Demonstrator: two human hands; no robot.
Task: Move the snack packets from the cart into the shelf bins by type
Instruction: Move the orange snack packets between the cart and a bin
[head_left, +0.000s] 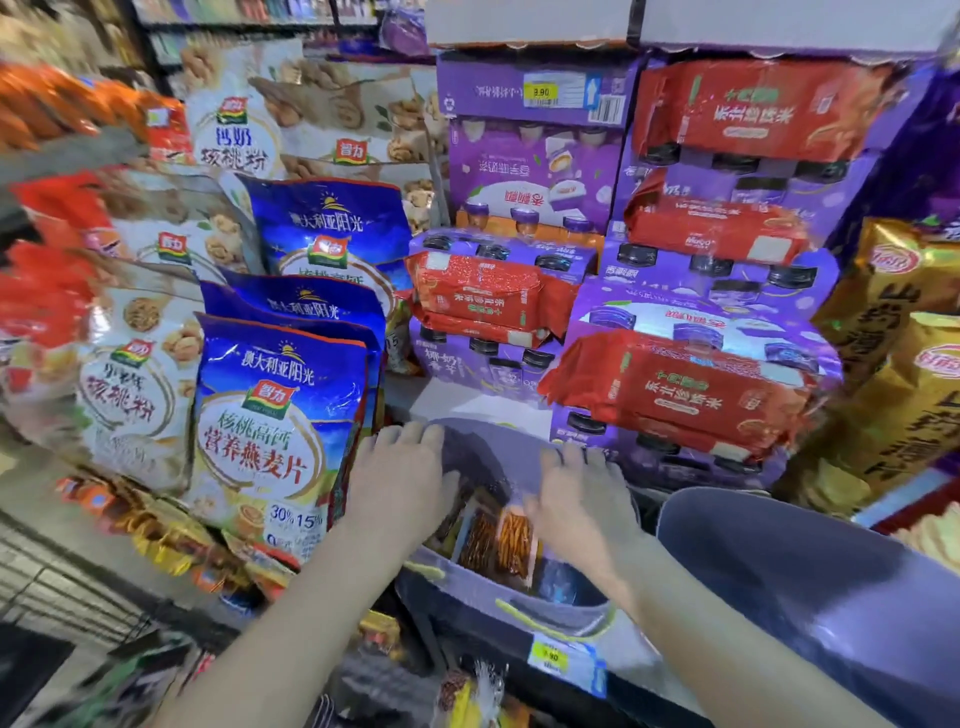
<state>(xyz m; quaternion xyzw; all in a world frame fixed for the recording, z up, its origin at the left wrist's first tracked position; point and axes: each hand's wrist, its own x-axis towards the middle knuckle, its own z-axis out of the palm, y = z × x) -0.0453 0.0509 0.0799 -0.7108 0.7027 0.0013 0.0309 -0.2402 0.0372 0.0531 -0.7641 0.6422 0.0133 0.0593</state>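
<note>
Far left, white bags (130, 395) on the shelf, then blue bags (275, 415) standing upright. Next, left grip (400, 478): fingers straight, holding nothing, laid over the left rim of the grey bin (519, 613) on the shelf. Snack packets (498, 540) stand inside the bin, btwn both grips. Right grip (576, 499) is over the bin's right side, fingers spread, blurred. Thumb sits just beside a clear pkt; can't tell if it pinches it. Behind: purple cartons (530, 176) w/ red packs (675, 395) on top. Second bin (805, 582) to the right, gold bags (904, 364) far right.
</note>
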